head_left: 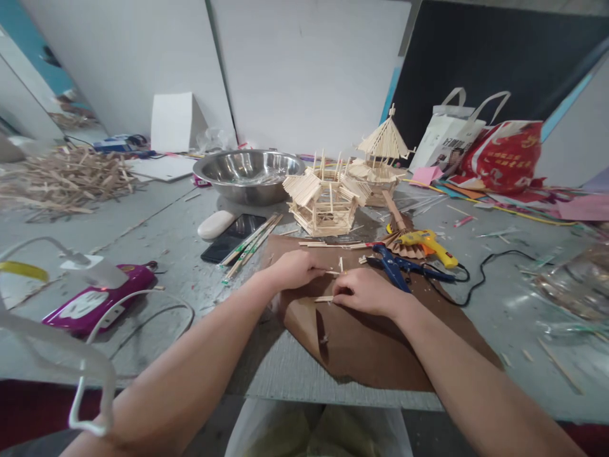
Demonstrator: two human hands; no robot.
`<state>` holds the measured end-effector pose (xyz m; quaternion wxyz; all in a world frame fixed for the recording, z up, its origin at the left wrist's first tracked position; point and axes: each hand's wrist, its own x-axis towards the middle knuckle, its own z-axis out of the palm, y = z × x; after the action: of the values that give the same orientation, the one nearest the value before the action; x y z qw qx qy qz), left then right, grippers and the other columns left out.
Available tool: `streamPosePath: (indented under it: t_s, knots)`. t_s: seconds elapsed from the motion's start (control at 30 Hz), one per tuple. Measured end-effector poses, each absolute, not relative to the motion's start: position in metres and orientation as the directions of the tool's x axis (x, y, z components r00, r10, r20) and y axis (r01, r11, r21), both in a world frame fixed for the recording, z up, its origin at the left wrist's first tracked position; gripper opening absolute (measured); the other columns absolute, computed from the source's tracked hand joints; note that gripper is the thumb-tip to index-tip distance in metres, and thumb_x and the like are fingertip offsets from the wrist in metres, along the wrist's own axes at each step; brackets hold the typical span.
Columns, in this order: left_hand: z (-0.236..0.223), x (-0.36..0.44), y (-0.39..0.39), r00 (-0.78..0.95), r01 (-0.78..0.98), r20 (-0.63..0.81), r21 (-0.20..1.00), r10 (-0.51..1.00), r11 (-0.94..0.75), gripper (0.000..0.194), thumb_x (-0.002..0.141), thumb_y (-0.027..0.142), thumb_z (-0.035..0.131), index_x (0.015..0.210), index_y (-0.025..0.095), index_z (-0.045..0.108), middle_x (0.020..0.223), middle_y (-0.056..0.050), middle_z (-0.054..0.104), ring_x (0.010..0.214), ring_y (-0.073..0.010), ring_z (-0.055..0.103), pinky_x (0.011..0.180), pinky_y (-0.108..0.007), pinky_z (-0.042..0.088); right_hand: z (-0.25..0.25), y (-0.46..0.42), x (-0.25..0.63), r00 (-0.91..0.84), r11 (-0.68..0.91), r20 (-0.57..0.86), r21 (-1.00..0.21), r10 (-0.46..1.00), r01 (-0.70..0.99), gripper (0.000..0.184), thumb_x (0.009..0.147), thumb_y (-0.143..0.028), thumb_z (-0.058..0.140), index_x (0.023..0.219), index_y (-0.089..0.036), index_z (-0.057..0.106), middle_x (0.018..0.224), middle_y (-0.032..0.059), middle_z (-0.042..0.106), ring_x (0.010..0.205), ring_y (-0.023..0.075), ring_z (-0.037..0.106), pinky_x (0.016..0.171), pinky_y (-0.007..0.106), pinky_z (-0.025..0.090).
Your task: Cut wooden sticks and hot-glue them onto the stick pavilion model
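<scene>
One stick (327,272) I pinch in my left hand (295,269). Toward the tabletop's (259,376) front edge, my right hand (367,291) curls, grip unclear.

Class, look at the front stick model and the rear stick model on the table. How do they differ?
Top: the front stick model ends in bare upright sticks, while the rear stick model carries a pointed roof.
View: the front stick model stands unobstructed; the rear stick model is partly hidden behind it.
Shared: both are built from thin, pale sticks and have sloping surfaces.
</scene>
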<state>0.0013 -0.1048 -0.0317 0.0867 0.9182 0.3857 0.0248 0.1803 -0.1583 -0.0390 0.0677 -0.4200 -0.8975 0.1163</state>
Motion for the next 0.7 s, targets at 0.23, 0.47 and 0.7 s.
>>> streamPosePath:
  t_s: [0.23,0.47,0.7]
  knots:
    - [-0.042,0.016,-0.105,0.705,0.703,0.027,0.101,0.709,-0.704,0.029,0.078,0.036,0.038,0.096,0.036,0.06,0.079,-0.001,0.06,0.072,-0.0148,0.055,0.06,-0.023,0.036,-0.033,-0.169,0.169,-0.641,0.634,0.001,-0.151,0.767,0.758,0.022,0.077,-0.029,0.045,0.08,-0.02,0.065,0.079,0.0038,0.066,0.074,0.0154,0.057,0.062,0.024,0.035]
    - [-0.043,0.019,-0.075,0.529,0.846,0.059,0.05,0.847,-0.532,0.033,0.079,0.039,0.033,0.097,0.034,0.059,0.084,-0.003,0.056,0.075,-0.0162,0.054,0.06,-0.024,0.036,-0.033,-0.168,0.169,-0.64,0.631,0.005,-0.172,0.768,0.756,0.022,0.077,-0.031,0.045,0.077,-0.02,0.064,0.078,0.0033,0.065,0.073,0.0144,0.057,0.062,0.023,0.035]
    - [-0.036,0.011,-0.064,0.443,0.896,0.072,-0.037,0.893,-0.442,0.03,0.078,0.032,0.034,0.091,0.026,0.061,0.09,-0.005,0.055,0.079,-0.0187,0.054,0.063,-0.026,0.037,-0.034,-0.166,0.171,-0.636,0.625,0.011,-0.203,0.772,0.754,0.022,0.078,-0.033,0.044,0.078,-0.021,0.063,0.077,0.0027,0.064,0.073,0.0137,0.056,0.061,0.022,0.034]
